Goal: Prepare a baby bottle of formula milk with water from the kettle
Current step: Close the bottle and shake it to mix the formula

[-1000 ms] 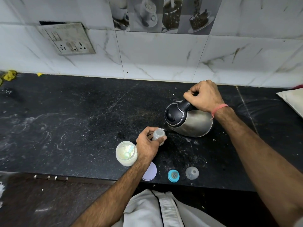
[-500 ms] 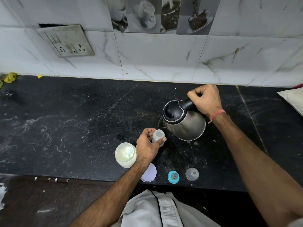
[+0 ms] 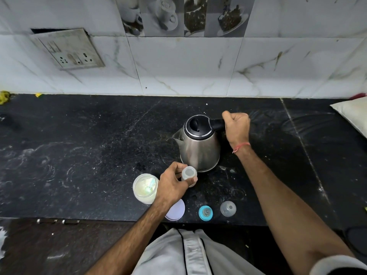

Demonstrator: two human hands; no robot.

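A steel kettle (image 3: 199, 148) with a black lid stands upright on the black counter (image 3: 79, 155). My right hand (image 3: 237, 127) grips its black handle. Just in front of it stands a small open translucent baby bottle (image 3: 189, 174), held by my left hand (image 3: 171, 184). An open jar of pale formula powder (image 3: 145, 188) with a scoop inside sits left of that hand. Its lilac lid (image 3: 175, 210) lies near the counter edge. A blue teat ring (image 3: 205, 212) and a clear bottle cap (image 3: 228, 208) lie to the right of the lid.
A tiled wall with a switch and socket plate (image 3: 68, 49) rises behind the counter. A white bag (image 3: 353, 114) lies at the far right. Yellow scraps (image 3: 4, 97) sit at the far left. The counter's front edge runs just below the small parts.
The kettle has been tipped back from pouring over the bottle and now stands upright on the counter, slightly farther back. My left hand still holds the bottle in place.
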